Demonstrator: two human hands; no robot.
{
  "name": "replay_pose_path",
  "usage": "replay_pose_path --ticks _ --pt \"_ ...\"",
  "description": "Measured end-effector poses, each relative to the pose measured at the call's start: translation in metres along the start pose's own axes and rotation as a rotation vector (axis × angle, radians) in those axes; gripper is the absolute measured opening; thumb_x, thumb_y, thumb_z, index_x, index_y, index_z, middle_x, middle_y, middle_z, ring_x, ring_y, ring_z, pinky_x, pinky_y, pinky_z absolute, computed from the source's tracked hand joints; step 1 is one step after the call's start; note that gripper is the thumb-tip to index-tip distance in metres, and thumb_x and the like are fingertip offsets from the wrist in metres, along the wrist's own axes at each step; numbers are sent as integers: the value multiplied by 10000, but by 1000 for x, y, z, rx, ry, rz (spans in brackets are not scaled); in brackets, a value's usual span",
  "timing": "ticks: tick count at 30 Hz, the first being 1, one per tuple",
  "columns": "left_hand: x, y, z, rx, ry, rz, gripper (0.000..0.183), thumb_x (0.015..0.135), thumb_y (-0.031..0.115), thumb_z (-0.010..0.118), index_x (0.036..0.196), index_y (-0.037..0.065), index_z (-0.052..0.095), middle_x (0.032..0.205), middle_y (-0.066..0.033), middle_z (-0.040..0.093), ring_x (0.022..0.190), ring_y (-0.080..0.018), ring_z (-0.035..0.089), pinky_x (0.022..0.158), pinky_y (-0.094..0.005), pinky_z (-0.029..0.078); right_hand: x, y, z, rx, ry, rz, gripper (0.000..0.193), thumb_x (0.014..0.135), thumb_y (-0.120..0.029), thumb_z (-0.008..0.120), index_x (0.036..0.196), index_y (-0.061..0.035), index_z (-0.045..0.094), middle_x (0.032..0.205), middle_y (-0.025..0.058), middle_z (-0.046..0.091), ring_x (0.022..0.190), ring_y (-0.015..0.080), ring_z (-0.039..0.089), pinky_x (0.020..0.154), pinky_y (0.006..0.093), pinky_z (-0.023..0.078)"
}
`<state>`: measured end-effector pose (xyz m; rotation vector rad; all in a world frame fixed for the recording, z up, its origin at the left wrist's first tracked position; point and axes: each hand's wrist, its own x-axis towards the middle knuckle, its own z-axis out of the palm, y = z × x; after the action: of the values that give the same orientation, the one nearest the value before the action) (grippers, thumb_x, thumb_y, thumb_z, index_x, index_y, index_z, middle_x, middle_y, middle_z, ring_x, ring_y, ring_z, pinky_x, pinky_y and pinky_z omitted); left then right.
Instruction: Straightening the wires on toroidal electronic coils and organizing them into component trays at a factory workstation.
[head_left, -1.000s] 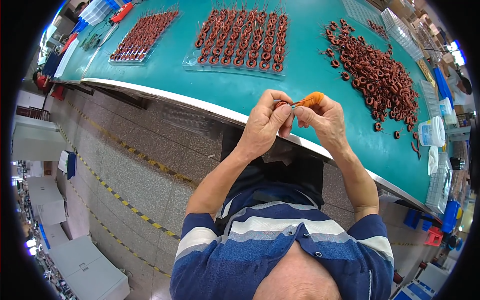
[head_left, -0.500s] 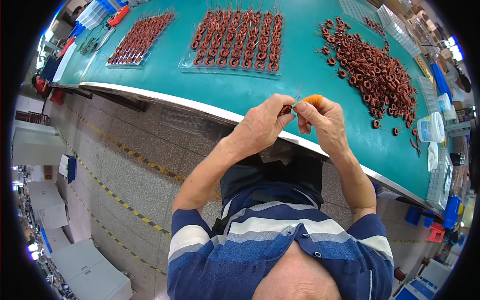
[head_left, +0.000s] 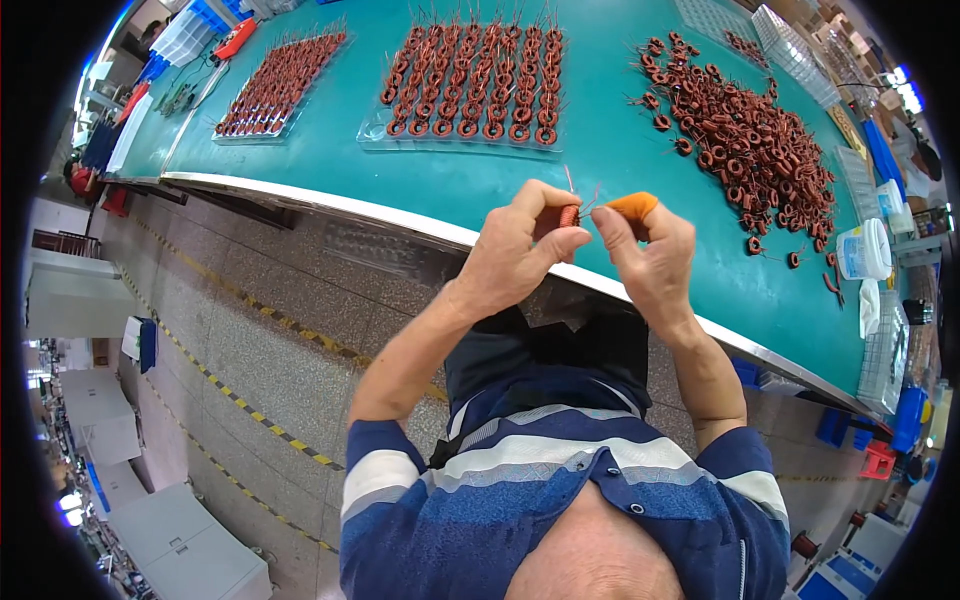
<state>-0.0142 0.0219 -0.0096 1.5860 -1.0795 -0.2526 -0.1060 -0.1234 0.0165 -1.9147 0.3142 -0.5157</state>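
Left hand [head_left: 525,245] pinching a copper-red, wire-wound ring coil [head_left: 569,216] between thumb and forefinger, coil on edge, thin wire leads [head_left: 571,180] sticking out away from the body. Right hand [head_left: 650,255] just beside it — thumb and orange-covered forefinger [head_left: 632,206] brought close together at the leads; can't tell if they grip one. Hands apart, over the near edge of the green-topped workbench [head_left: 610,130].

Beyond the left hand: clear plastic tray [head_left: 375,138], rows of similar upright red coils [head_left: 475,85] in it, leads up. Right of the right hand and farther out: big loose heap of red coils [head_left: 760,145], white plastic tub [head_left: 863,252] past its near end. Well left of both hands: second coil-filled clear tray [head_left: 250,138] — red handheld device [head_left: 236,38] farther still.
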Motion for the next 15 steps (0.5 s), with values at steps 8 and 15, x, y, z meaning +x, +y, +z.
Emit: replay_pose_path --ticks 8,15 --pt "-7 -14 20 -970 68 -56 282 997 238 440 1131 -7 404 837 -101 561 694 -167 613 627 -281 533 14 4 -8 367 -201 139 247 866 -238 674 779 -11 629 605 7 575 506 55 492 450 198 369" --pt "-13 -20 7 -765 54 -179 206 997 165 431 1128 8 449 829 -99 566 702 -169 606 631 -281 523 18 10 6 272 -223 172 249 864 -232 672 793 4 634 597 1 563 506 57 500 444 204 370"
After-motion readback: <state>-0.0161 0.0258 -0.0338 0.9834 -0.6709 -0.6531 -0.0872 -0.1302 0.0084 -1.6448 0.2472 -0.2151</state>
